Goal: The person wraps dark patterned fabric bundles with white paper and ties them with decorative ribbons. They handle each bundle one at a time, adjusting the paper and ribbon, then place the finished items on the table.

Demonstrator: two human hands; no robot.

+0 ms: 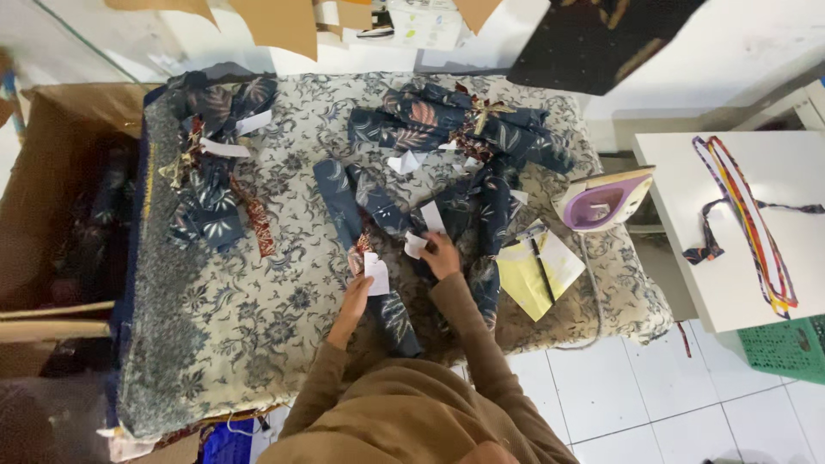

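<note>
Paper tags (376, 273), small white rectangles, pinched in left hand (355, 296) and right hand (443, 255) (over dark floral fabric strips (365, 215))

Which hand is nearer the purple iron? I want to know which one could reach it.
The right hand is nearer: the purple iron stands off to its right on the padded table. The left hand is farther left, on a dark fabric strip.

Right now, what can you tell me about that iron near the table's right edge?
The iron has a lilac body with a cream-coloured top and handle, plastic by the look of it. It lies tipped on its side on the floral padded cover, beside yellow paper. No hand touches it. Its cord trails down the cover's front.
</note>
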